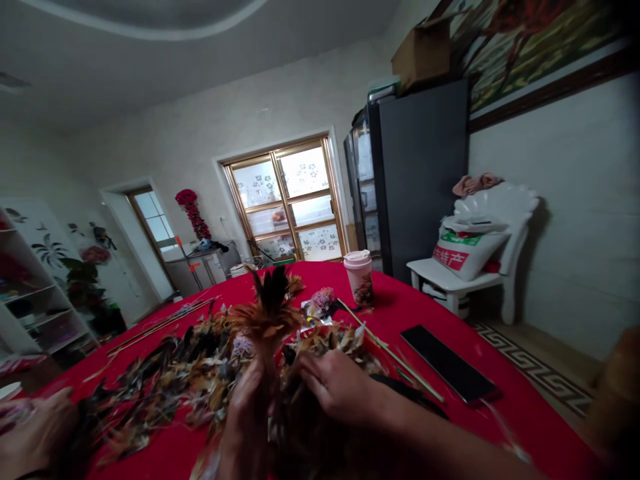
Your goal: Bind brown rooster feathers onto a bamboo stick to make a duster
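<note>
My left hand rises from the bottom edge, its fingers wrapped round the stem of an upright feather bundle of brown, orange and black feathers. My right hand reaches in from the lower right. Its fingers are curled and pinch feathers right beside the bundle's base. Both hands are over a wide pile of loose feathers spread on the red table.
A black phone lies on the table at the right, beside thin bamboo sticks. A lidded cup stands further back. Another person's hand rests at the lower left. A white chair with a sack and a dark fridge stand beyond.
</note>
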`<state>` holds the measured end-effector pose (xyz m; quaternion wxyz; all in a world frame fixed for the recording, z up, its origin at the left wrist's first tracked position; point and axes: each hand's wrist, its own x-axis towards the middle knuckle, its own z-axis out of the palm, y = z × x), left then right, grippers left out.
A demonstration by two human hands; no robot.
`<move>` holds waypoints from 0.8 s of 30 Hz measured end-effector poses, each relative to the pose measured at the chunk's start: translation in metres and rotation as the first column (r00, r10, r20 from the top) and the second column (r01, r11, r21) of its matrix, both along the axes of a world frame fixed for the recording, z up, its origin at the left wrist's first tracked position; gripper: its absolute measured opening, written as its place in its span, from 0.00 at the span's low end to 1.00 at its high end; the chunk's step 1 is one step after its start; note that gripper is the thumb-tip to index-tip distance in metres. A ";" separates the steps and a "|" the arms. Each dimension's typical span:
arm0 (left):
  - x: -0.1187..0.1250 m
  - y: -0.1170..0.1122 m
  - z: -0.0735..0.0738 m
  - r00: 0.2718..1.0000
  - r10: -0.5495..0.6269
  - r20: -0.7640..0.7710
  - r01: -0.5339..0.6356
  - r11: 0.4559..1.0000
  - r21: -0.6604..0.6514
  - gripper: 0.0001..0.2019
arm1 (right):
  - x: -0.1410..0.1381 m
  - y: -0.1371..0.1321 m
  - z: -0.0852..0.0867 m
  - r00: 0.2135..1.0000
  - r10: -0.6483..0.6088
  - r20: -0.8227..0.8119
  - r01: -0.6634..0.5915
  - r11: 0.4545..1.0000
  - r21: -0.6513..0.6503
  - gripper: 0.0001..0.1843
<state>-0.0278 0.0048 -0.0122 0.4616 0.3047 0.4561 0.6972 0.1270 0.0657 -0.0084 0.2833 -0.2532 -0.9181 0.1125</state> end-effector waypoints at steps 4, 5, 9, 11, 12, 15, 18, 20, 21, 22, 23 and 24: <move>0.008 0.000 0.003 0.997 -0.075 0.010 0.075 0.997 0.006 0.13 | 0.001 0.000 0.000 0.999 0.044 -0.001 -0.044 0.999 -0.025 0.09; 0.008 0.000 0.002 0.995 -0.098 0.015 0.098 0.995 0.003 0.13 | 0.001 0.000 0.001 0.999 0.049 -0.008 -0.049 0.998 -0.032 0.09; 0.002 0.001 -0.004 0.993 -0.116 -0.001 0.116 0.993 0.005 0.13 | 0.003 0.000 0.005 1.000 0.017 0.011 -0.017 1.000 -0.015 0.09; -0.001 0.001 -0.006 0.995 -0.103 -0.002 0.103 0.995 -0.003 0.12 | 0.003 0.000 0.007 0.999 -0.009 0.036 0.009 1.000 0.001 0.08; -0.002 0.000 -0.006 0.994 -0.111 0.016 0.111 0.994 -0.012 0.12 | 0.003 0.000 0.008 0.999 -0.017 0.043 0.017 1.000 0.003 0.08; 0.000 -0.001 -0.005 0.983 -0.166 0.079 0.168 0.986 -0.008 0.14 | 0.003 0.001 0.007 1.000 -0.006 0.029 0.006 1.000 0.005 0.08; 0.003 -0.003 -0.004 0.972 -0.217 0.095 0.216 0.976 0.018 0.14 | 0.003 0.002 0.005 0.999 0.021 -0.024 -0.021 1.000 -0.003 0.10; 0.006 -0.004 -0.003 0.964 -0.249 0.097 0.249 0.968 0.018 0.14 | 0.003 0.003 0.004 0.998 0.030 -0.048 -0.032 0.999 -0.028 0.10; 0.008 -0.005 -0.003 0.960 -0.263 0.096 0.263 0.965 0.016 0.14 | 0.003 0.004 0.004 0.998 0.030 -0.054 -0.032 0.999 -0.044 0.10; 0.009 -0.006 -0.002 0.959 -0.270 0.092 0.269 0.963 0.018 0.13 | 0.003 0.004 0.004 0.998 0.031 -0.056 -0.034 0.998 -0.055 0.10; 0.010 -0.007 -0.001 0.959 -0.270 0.086 0.269 0.963 0.024 0.11 | 0.003 0.005 0.005 0.998 0.032 -0.056 -0.035 0.998 -0.058 0.10; 0.010 -0.008 0.000 0.960 -0.268 0.085 0.266 0.963 0.029 0.10 | 0.004 0.005 0.005 0.998 0.033 -0.057 -0.036 0.998 -0.057 0.10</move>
